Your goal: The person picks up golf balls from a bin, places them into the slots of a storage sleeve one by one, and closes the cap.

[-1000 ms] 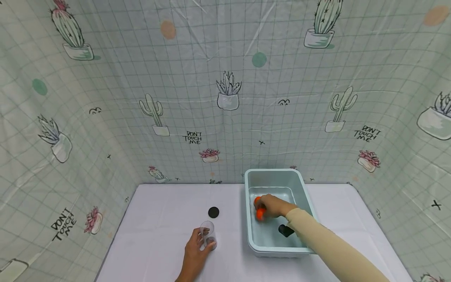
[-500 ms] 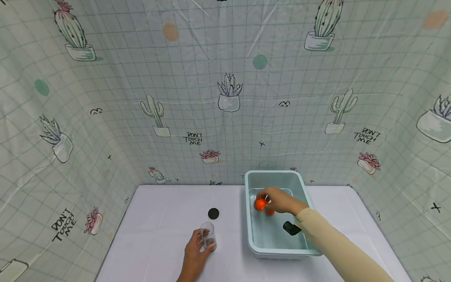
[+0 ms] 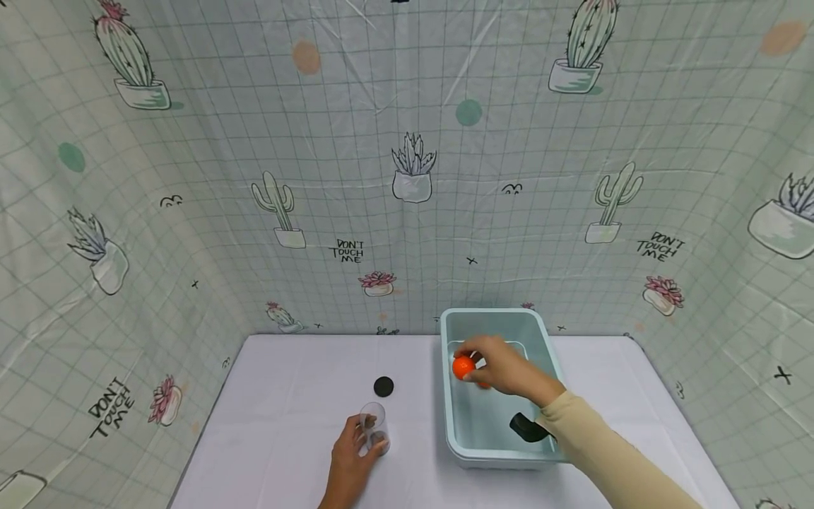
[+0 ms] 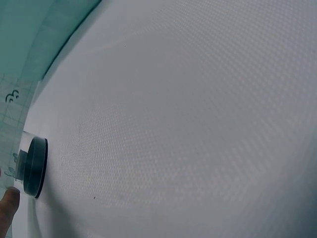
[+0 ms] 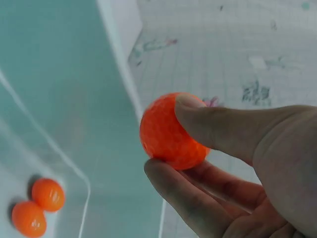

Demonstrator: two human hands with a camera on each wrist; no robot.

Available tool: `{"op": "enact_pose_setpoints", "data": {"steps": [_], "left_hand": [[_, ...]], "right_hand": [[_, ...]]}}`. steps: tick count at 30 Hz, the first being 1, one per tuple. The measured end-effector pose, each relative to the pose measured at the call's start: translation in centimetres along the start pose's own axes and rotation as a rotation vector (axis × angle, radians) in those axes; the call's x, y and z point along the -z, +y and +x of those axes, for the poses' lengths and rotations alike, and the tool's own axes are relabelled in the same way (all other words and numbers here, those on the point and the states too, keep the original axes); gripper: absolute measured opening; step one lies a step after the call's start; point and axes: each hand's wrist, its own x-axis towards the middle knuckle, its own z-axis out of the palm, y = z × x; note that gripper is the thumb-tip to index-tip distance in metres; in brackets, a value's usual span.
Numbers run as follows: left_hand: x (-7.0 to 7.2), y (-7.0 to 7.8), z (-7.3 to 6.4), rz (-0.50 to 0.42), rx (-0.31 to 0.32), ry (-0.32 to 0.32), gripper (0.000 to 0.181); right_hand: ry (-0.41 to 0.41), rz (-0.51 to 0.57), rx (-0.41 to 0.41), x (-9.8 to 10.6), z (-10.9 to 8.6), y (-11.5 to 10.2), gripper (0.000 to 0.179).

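My right hand (image 3: 505, 369) pinches an orange golf ball (image 3: 463, 367) above the left side of a pale blue bin (image 3: 448, 417). In the right wrist view, the thumb lies on top of the dimpled ball (image 5: 168, 133) and fingers support it from below. Two more orange balls (image 5: 48, 194) lie together on the bin floor; the head view shows only a sliver under the hand. My left hand (image 3: 350, 459) grips a clear cylinder (image 3: 374, 424) standing on the table. Its dark base (image 4: 35, 167) shows at the left wrist view's edge, near a fingertip (image 4: 9, 203).
A black disc (image 3: 384, 387) lies flat on the white table (image 3: 286, 403), just beyond the cylinder. The bin stands to the right with raised walls. Behind the table hangs a cactus-print curtain (image 3: 445, 233). A dark object (image 3: 529, 428) sits at my right wrist.
My right hand has taken a ball from the bin floor, lifted it and moved it slightly left toward the bin's near-left wall. My left hand and the cylinder have stayed in place.
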Motion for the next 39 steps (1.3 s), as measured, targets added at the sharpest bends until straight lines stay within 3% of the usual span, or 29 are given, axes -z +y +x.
{"op": "enact_pose_setpoints", "data": {"steps": [12, 24, 32, 39], "left_hand": [[-0.1, 0.2, -0.1, -0.002, 0.007, 0.014, 0.055], [-0.3, 0.7, 0.1, 0.011, 0.062, 0.012, 0.055], [-0.2, 0.2, 0.3, -0.054, 0.091, 0.014, 0.055], [-0.2, 0.1, 0.3, -0.078, 0.098, 0.009, 0.055]], "right_hand": [[0.112, 0.055, 0.100, -2.6, -0.9, -3.9, 0.031], [0.090, 0.136, 0.116, -6.7, -0.6, -5.9, 0.035], [0.047, 0.188, 0.088, -8.6, 0.3, -6.3, 0.035], [0.064, 0.210, 0.086, -9.9, 0.8, -6.5, 0.034]]}}
